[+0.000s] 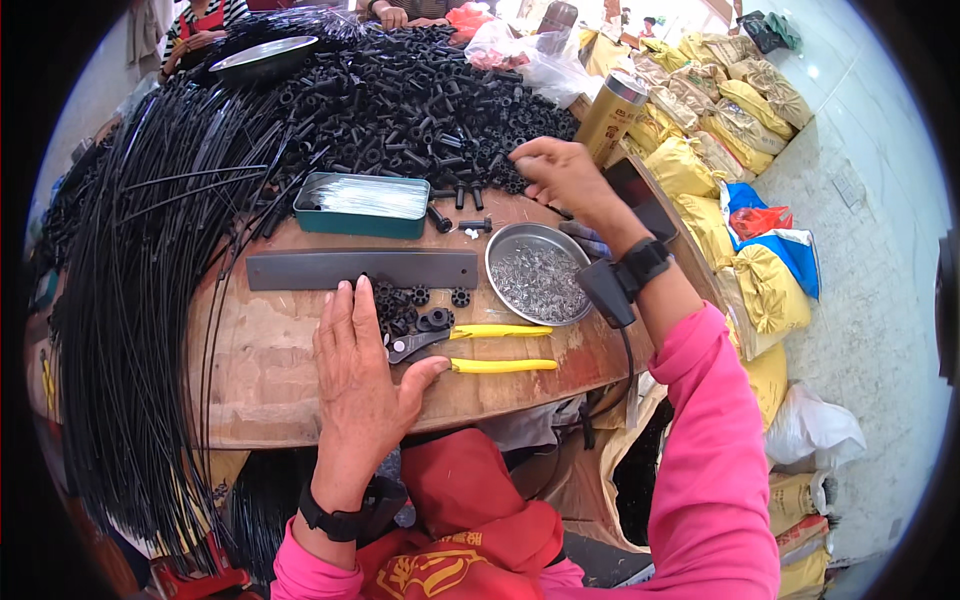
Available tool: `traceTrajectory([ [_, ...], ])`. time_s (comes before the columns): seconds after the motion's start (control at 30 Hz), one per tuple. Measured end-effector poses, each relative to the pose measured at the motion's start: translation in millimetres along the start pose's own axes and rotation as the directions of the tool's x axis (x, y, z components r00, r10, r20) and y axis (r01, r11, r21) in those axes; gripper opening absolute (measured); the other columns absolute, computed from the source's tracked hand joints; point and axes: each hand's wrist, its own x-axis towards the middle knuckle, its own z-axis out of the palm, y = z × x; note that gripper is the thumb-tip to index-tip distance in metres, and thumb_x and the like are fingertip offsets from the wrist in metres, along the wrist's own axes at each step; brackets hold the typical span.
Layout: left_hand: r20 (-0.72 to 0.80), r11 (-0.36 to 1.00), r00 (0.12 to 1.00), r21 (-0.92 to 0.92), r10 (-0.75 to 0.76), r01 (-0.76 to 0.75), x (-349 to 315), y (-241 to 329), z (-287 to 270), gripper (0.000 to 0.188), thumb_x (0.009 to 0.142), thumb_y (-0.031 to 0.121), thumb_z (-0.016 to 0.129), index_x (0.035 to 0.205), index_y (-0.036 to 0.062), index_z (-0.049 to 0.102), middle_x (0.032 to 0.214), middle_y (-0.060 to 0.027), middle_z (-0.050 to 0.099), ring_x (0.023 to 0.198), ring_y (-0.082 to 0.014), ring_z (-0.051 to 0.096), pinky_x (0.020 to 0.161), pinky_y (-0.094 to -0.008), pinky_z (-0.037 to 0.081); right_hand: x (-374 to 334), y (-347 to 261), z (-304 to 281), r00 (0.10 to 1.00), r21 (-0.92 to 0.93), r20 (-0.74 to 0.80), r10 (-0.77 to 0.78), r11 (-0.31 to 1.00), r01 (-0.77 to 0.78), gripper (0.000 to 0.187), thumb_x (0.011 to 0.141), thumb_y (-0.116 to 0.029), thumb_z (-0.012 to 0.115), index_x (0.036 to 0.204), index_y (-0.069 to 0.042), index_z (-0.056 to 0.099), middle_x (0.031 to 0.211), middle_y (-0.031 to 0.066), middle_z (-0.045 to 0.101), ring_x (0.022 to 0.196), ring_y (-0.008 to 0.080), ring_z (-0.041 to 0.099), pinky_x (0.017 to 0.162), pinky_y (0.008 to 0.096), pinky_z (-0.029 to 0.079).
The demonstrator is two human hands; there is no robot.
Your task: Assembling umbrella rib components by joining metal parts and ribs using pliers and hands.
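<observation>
My left hand (362, 370) lies with its fingers stretched out, the fingertips at the lower edge of a long dark grey bar (362, 269). Its thumb is beside yellow-handled pliers (505, 365), whose dark head points toward the palm. Several small black toothed plastic caps (400, 305) sit between the hand and the bar. My right hand (570, 180) is raised at the right edge of a heap of black plastic tube parts (420, 100). Its fingers curl together; what they hold, if anything, I cannot make out. Below it stands a round metal dish (540, 318) of small clear bits.
A green tin (362, 225) holds thin white strips. Long black strands (130, 300) hang over the table's left side. A gold flask (610, 118) stands at the right, near a dark phone-like slab (640, 195). Yellow sacks (770, 290) line the floor. Other people's hands (392, 17) show at the far side.
</observation>
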Motion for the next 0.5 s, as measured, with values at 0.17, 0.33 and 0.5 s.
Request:
traceTrajectory([
  [0.17, 0.006, 1.0, 1.0, -0.013, 0.021, -0.021, 2.1, 6.3, 0.1, 0.09, 0.072, 0.031, 0.074, 0.141, -0.0022, 0.024, 0.14, -0.0276, 0.031, 0.129, -0.0417, 0.03, 0.107, -0.0459, 0.026, -16.4, 23.8, -55.2, 0.983, 0.735, -0.061, 0.175, 0.674, -0.074, 0.021, 0.089, -0.022, 0.058, 0.095, -0.002, 0.056, 0.079, 0.0081, 0.057, 0.061, 0.0172, 0.058, 0.042, 0.0219, 0.043],
  [0.33, 0.026, 1.0, 0.999, 0.004, 0.018, -0.018, 2.4, 6.2, -1.7, 0.09, 0.071, 0.031, 0.074, 0.14, -0.0016, 0.025, 0.14, -0.0266, 0.031, 0.13, -0.0408, 0.03, 0.107, -0.0452, 0.026, -10.5, 31.1, -52.1, 0.953, 0.473, 0.013, 0.304, 0.838, -0.274, 0.016, 0.085, -0.021, 0.061, 0.085, -0.005, 0.056, 0.07, 0.0033, 0.053, 0.058, 0.0145, 0.055, 0.038, 0.0185, 0.034],
  [0.5, 0.042, 1.0, 0.999, 0.027, 0.008, -0.009, 3.7, 8.8, -2.9, 0.091, 0.07, 0.031, 0.075, 0.14, -0.0017, 0.026, 0.14, -0.0257, 0.031, 0.13, -0.0401, 0.03, 0.108, -0.0447, 0.026, 16.8, 47.9, -29.5, 0.991, -0.367, -0.084, -0.108, 0.928, 0.07, 0.024, 0.074, -0.012, 0.074, 0.094, -0.004, 0.065, 0.072, 0.0018, 0.054, 0.06, 0.0087, 0.047, 0.054, 0.0268, 0.04],
])
